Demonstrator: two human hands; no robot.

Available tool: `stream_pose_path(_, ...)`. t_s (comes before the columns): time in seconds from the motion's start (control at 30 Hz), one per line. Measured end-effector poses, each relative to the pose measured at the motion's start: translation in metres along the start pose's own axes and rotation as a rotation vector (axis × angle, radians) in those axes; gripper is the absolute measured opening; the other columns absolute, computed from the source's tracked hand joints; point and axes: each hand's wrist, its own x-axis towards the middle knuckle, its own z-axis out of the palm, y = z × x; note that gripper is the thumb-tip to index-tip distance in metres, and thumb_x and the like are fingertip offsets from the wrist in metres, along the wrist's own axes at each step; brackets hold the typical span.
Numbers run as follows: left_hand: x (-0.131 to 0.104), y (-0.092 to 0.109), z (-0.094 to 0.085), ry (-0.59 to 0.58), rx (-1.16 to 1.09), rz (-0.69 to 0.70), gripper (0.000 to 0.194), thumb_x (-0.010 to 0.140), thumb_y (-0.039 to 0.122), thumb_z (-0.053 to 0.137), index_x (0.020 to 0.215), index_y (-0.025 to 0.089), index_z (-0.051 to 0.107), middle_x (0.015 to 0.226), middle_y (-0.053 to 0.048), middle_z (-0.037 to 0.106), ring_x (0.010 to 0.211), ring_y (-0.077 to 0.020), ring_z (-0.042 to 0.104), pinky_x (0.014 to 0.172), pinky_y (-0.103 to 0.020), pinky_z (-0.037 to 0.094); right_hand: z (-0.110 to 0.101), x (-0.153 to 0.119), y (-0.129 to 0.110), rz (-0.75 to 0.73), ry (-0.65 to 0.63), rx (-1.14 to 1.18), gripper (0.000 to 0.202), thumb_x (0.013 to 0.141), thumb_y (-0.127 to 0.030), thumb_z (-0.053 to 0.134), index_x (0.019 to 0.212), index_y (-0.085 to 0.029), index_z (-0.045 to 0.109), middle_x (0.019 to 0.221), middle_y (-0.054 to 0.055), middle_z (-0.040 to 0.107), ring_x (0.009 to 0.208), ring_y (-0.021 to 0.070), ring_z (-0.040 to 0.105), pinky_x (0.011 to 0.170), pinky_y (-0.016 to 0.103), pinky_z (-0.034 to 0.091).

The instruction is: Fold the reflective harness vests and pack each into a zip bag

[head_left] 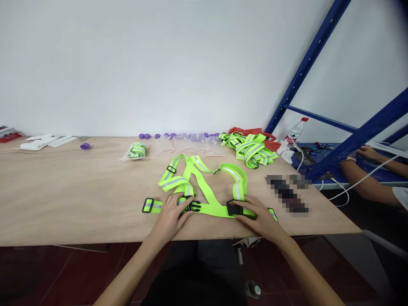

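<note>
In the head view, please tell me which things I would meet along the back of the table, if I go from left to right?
Flat white pieces, small purple item, bagged yellow-green strap bundle, heap of yellow-green reflective straps, bottle with red cap.

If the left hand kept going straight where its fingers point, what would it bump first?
Probably the lime strap slanting just past the black prongs at the left hand's fingertips. Height is unclear, so it might skim over.
</note>
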Motion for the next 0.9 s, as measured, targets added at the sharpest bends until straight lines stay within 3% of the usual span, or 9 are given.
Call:
stream_pose_path(0.17, -0.006, 0.006, -0.003, -0.157, 0.076, 0.017, 0.045, 0.102, 0.04, 0.047, 0.146, 0.033, 0.05, 0.147, -0.011, 0.053, 0.139, -0.0335, 0.044, 0.115, -0.061, 0.031, -0.03, 0.01, -0.004, 0.022, -0.044, -0.058, 0.035, 0.088, -0.054, 0.063, 0.114, -0.033, 0.077, 0.136, 0.008, 0.063, 0.125, 0.0358, 0.059, 0.104, 0.052, 0.049)
stream_pose_path(0.3, -0.016, 0.018, 0.0, -0.195, 0.109, -0.028, 0.052, 0.102, 0.05, 0.043, 0.152, 0.037, 0.039, 0.162, -0.007, 0.035, 0.147, -0.0391, 0.031, 0.115, -0.065, 0.027, -0.05, 0.052, -0.05, -0.052, 0.16, -0.18, 0.033, 0.095, -0.05, 0.054, 0.105, -0.029, 0.078, 0.112, 0.01, 0.074, 0.109, 0.0337, 0.066, 0.1, 0.051, 0.049)
stream_pose_path(0.33, -0.017, 0.021, 0.001, -0.192, 0.112, -0.04, 0.053, 0.102, 0.051, 0.042, 0.153, 0.037, 0.038, 0.163, -0.007, 0.033, 0.147, -0.0401, 0.03, 0.115, -0.066, 0.027, -0.048, 0.067, -0.069, -0.114, 0.136, -0.202, 0.032, 0.095, -0.047, 0.054, 0.111, -0.029, 0.076, 0.113, 0.009, 0.073, 0.109, 0.0328, 0.066, 0.099, 0.049, 0.049)
stream_pose_path(0.4, -0.019, 0.025, 0.002, -0.188, 0.113, -0.05, 0.054, 0.102, 0.05, 0.042, 0.154, 0.037, 0.035, 0.163, -0.008, 0.033, 0.147, -0.0407, 0.03, 0.115, -0.067, 0.026, -0.031, 0.096, -0.112, -0.306, -0.033, -0.247, 0.033, 0.096, -0.038, 0.056, 0.124, -0.027, 0.068, 0.122, 0.009, 0.071, 0.112, 0.0303, 0.064, 0.098, 0.045, 0.049)
stream_pose_path(0.5, -0.019, 0.029, -0.001, -0.197, 0.105, -0.058, 0.05, 0.101, 0.047, 0.046, 0.149, 0.033, 0.044, 0.156, -0.01, 0.042, 0.145, -0.0396, 0.034, 0.115, -0.067, 0.026, 0.015, 0.131, -0.166, -0.596, -0.211, -0.434, 0.035, 0.097, -0.022, 0.055, 0.132, -0.022, 0.059, 0.137, 0.013, 0.061, 0.124, 0.0297, 0.056, 0.098, 0.045, 0.047)
stream_pose_path(0.57, -0.018, 0.031, -0.002, -0.203, 0.097, -0.071, 0.045, 0.1, 0.046, 0.049, 0.143, 0.032, 0.052, 0.15, -0.01, 0.05, 0.143, -0.0384, 0.037, 0.115, -0.067, 0.028, 0.047, 0.148, -0.187, -0.687, -0.288, -0.558, 0.035, 0.098, -0.014, 0.052, 0.132, -0.02, 0.056, 0.143, 0.014, 0.056, 0.126, 0.0292, 0.054, 0.098, 0.047, 0.046)
stream_pose_path(0.7, -0.019, 0.029, 0.0, -0.184, 0.102, -0.077, 0.053, 0.1, 0.045, 0.05, 0.151, 0.035, 0.042, 0.156, -0.01, 0.043, 0.144, -0.0397, 0.035, 0.113, -0.067, 0.03, 0.08, 0.177, -0.197, -0.652, -0.326, -0.578, 0.026, 0.093, -0.008, 0.055, 0.116, -0.018, 0.064, 0.125, 0.013, 0.067, 0.114, 0.0285, 0.062, 0.093, 0.046, 0.048)
stream_pose_path(0.8, -0.021, 0.026, 0.004, -0.171, 0.105, -0.066, 0.059, 0.1, 0.045, 0.05, 0.155, 0.038, 0.033, 0.164, -0.008, 0.03, 0.149, -0.0422, 0.025, 0.114, -0.068, 0.029, 0.077, 0.207, -0.192, -0.511, -0.299, -0.519, 0.026, 0.092, -0.01, 0.055, 0.113, -0.02, 0.066, 0.117, 0.011, 0.071, 0.105, 0.0266, 0.066, 0.085, 0.039, 0.05)
stream_pose_path(0.9, -0.021, 0.025, 0.004, -0.188, 0.092, -0.071, 0.058, 0.1, 0.045, 0.05, 0.155, 0.037, 0.034, 0.164, -0.008, 0.031, 0.15, -0.0431, 0.023, 0.114, -0.068, 0.028, 0.062, 0.242, -0.181, -0.354, -0.24, -0.455, 0.034, 0.091, -0.019, 0.055, 0.124, -0.024, 0.063, 0.12, 0.006, 0.072, 0.105, 0.0236, 0.068, 0.081, 0.032, 0.05)
